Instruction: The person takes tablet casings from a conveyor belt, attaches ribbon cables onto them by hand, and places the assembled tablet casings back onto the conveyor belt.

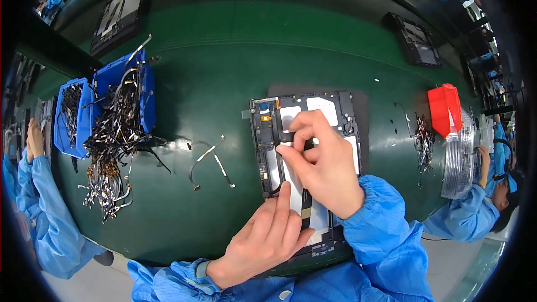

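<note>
An opened tablet chassis (267,128) lies on a dark mat on the green bench, its black frame, white patches and small parts showing. My right hand (324,162) rests over its middle, thumb and fingers pinched on a thin dark flex strip (305,204) that runs down the chassis. My left hand (268,235) lies on the lower part of the chassis, its index finger pressing flat beside that strip. Both arms wear blue sleeves.
Two loose flex cables (210,159) lie left of the chassis. Blue bins (84,117) overflowing with cables stand at far left. A red bin (446,109), a cable pile (423,142) and stacked clear trays (460,159) sit right. Other chassis lie at back. Co-workers in blue stand on both sides.
</note>
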A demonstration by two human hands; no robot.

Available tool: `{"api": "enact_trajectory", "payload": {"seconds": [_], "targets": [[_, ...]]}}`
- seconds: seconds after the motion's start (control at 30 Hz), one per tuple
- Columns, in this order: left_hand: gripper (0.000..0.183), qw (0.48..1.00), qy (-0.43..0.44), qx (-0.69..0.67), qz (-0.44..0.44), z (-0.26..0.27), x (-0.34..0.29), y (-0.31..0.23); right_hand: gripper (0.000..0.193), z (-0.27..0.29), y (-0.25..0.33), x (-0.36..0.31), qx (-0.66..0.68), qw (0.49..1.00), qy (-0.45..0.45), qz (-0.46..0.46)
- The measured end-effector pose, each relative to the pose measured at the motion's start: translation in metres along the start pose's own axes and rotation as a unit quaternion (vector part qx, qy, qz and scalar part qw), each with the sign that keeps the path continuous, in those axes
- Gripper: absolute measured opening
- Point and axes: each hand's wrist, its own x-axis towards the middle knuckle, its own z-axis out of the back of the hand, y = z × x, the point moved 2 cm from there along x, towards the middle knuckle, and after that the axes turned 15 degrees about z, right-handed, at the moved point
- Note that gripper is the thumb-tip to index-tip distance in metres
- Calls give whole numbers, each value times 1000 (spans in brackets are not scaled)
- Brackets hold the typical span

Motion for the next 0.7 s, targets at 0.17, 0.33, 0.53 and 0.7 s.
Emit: {"api": "enact_trajectory", "payload": {"seconds": [0.17, 0.33, 0.53, 0.7], "targets": [[32, 998, 39, -43, 23, 6, 2, -1, 32, 0, -4, -7, -50, 994, -36, 89], [36, 966, 65, -208, 138, 18, -20, 17, 44, 80, -4, -79, -236, 961, -130, 70], [36, 863, 114, -433, 234, 2, -13, 11, 64, 58, -28, -112, -33, 995, -93, -3], [28, 846, 142, -466, 215, 7, 4, 29, 75, 90, -15, -85, 228, 954, -191, 33]]}}
